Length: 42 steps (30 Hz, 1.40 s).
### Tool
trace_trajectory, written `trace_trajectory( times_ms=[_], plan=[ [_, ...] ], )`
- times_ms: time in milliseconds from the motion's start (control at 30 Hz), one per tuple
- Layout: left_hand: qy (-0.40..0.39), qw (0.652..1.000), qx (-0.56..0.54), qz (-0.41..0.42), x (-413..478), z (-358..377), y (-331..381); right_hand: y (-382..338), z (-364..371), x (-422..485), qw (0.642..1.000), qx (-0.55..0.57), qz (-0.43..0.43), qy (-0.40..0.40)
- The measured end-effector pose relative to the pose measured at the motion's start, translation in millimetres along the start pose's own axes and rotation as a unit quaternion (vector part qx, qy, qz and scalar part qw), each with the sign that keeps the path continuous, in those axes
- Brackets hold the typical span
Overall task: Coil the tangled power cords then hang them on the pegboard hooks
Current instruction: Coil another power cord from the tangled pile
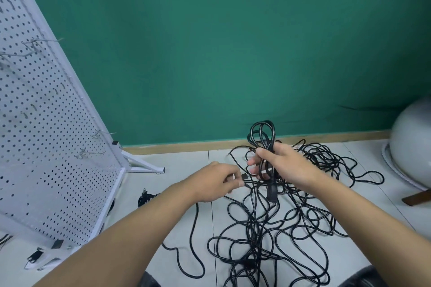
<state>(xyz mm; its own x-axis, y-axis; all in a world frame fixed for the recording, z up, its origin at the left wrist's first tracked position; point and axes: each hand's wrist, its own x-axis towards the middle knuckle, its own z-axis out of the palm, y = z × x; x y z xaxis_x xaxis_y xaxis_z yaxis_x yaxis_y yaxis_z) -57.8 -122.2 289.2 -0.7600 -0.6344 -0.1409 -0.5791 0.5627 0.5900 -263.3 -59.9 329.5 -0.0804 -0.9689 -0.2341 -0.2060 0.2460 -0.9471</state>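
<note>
A heap of tangled black power cords (268,235) sprawls over the white floor in front of me. My right hand (283,162) grips a bundle of coiled loops (262,134) that stand up above its fist, and a black connector (271,192) dangles below it. My left hand (218,182) pinches a strand of the same cord just left of the coil. A white pegboard (46,123) on a stand leans at the left, with bare wire hooks (89,152) sticking out.
A small coiled black cord with a plug (145,197) lies by the pegboard's foot. A pale round chair (410,144) with a wooden leg stands at the right. A green wall (233,42) closes off the back. Black clips (35,257) lie at the lower left.
</note>
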Motion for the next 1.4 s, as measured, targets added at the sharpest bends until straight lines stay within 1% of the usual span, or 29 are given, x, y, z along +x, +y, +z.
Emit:
trace_trajectory(
  times_ms=[67,167,267,333,467,567,600,733,833,900,1000,1100,1200,1400],
  plan=[
    [0.042,0.996,0.073,0.042,-3,-7,3,3,-3,1,0.998,-0.060,0.016,-0.011],
    [0.068,0.986,0.119,0.097,-6,-19,8,4,-4,-3,0.986,-0.140,0.050,-0.075],
    [0.139,0.971,0.130,0.147,-7,-26,8,4,-1,-7,0.981,-0.108,0.090,-0.134],
    [0.177,0.962,0.132,0.163,-7,-26,8,2,-2,-9,0.979,-0.095,0.095,-0.152],
    [0.214,0.960,0.066,0.168,-9,-27,14,0,-3,-11,0.973,-0.078,0.103,-0.190],
    [0.231,0.959,0.045,0.160,-9,-31,12,1,-2,-11,0.971,-0.009,0.130,-0.202],
    [0.233,0.959,0.037,0.154,-9,-31,10,1,-2,-11,0.968,-0.009,0.129,-0.215],
    [0.212,0.965,0.022,0.152,-9,-27,11,-3,2,-14,0.956,-0.107,0.104,-0.253],
    [0.181,0.976,0.010,0.121,-8,-26,8,-6,5,-16,0.950,-0.162,0.094,-0.250],
    [0.175,0.980,0.002,0.096,-8,-29,0,-4,4,-15,0.948,-0.195,0.079,-0.239],
    [0.151,0.983,0.001,0.100,-14,-34,-4,1,0,-12,0.951,-0.202,0.057,-0.227],
    [0.117,0.984,0.069,0.114,-17,-32,5,3,-3,-11,0.947,-0.209,0.043,-0.239],
    [0.114,0.983,0.098,0.109,-17,-31,10,4,-6,-11,0.938,-0.234,0.020,-0.255],
    [0.128,0.982,0.105,0.095,-15,-33,14,3,-10,-12,0.946,-0.219,-0.066,-0.231]
  ],
)
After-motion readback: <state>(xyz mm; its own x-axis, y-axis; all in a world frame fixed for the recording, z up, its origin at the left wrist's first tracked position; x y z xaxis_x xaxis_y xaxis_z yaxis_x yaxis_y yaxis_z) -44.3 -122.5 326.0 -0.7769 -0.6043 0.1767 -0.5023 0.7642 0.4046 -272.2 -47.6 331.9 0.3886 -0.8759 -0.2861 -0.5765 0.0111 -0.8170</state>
